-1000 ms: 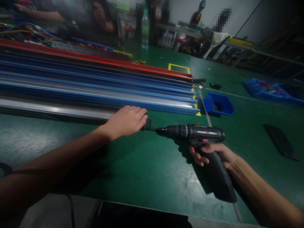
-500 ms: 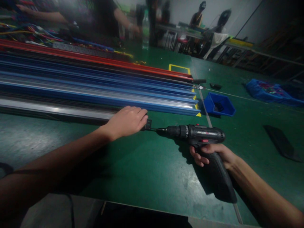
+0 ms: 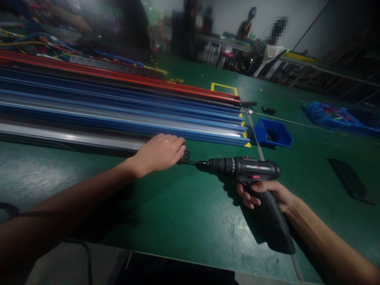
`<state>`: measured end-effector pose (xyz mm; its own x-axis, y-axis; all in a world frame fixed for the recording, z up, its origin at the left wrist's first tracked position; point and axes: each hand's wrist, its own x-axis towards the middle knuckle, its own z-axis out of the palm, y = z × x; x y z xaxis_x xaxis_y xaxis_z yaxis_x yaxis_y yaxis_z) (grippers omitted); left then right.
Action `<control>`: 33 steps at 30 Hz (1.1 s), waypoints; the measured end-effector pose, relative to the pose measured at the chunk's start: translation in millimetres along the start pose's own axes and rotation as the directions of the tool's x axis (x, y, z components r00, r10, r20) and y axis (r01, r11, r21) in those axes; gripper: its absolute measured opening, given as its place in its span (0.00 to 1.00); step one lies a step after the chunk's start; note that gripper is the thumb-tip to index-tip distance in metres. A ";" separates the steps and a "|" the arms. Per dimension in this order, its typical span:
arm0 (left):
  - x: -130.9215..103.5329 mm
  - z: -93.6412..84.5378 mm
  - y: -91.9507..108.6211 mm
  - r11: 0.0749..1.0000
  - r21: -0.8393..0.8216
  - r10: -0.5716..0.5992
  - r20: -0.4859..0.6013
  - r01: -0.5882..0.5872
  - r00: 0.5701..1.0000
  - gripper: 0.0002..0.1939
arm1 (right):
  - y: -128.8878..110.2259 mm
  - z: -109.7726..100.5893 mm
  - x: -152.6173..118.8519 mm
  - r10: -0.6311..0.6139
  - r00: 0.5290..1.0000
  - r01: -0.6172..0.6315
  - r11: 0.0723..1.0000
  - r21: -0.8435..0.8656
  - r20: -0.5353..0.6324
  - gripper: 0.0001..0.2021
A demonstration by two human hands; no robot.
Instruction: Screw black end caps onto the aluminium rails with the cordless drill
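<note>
My left hand [image 3: 162, 152] is wrapped over the right end of a long black and silver profile [image 3: 71, 136]. A small black end piece [image 3: 186, 156] sticks out past its fingers. My right hand [image 3: 261, 192] grips the handle of a black power drill [image 3: 246, 168], which points left. The drill's bit meets the black end piece; the exact contact point is too small to make out. Just behind my left hand lie several blue profiles [image 3: 148, 114] side by side, with a red profile [image 3: 133, 77] beyond them.
On the green table [image 3: 178, 213] a blue bin [image 3: 273, 132] holds dark parts. A black flat object [image 3: 350, 180] lies at the right, a blue tray [image 3: 334, 114] behind it. Coloured cables [image 3: 59, 45] lie back left, near a person [image 3: 118, 27].
The person across the table has drawn an arm back, and the bottle seen there before no longer shows. My hands and the drill hold nearly the same place.
</note>
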<state>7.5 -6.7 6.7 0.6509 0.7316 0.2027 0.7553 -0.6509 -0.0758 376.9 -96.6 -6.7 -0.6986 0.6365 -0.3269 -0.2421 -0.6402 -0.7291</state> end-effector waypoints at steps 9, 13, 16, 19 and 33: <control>0.3 3.1 -0.7 1.000 -0.003 -0.001 -0.011 0.001 1.000 0.24 | -0.8 4.0 0.3 0.008 1.000 -0.008 1.000 -0.009 -0.017 0.13; 0.3 3.0 -0.9 1.000 -0.008 0.004 -0.015 -0.004 1.000 0.24 | -1.3 4.4 0.2 0.016 0.999 -0.017 1.000 -0.023 -0.033 0.14; 0.1 3.0 -0.6 1.000 -0.016 0.001 -0.020 -0.001 1.000 0.24 | -2.0 4.7 0.2 0.019 0.999 -0.020 0.999 -0.033 -0.045 0.13; 0.0 3.1 -0.3 1.000 -0.011 -0.002 -0.023 0.002 1.000 0.24 | -2.5 4.8 -0.2 0.019 0.998 -0.021 0.999 -0.050 -0.053 0.13; 0.3 3.3 -0.1 1.000 -0.006 -0.001 -0.021 0.001 1.000 0.24 | -1.7 4.7 -1.0 0.023 0.996 -0.029 0.998 -0.062 -0.091 0.13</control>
<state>7.9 -5.7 3.5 0.6482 0.7280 0.2235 0.7556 -0.6512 -0.0701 374.8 -98.1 -2.2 -0.6397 0.6582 -0.3968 -0.1799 -0.6302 -0.7553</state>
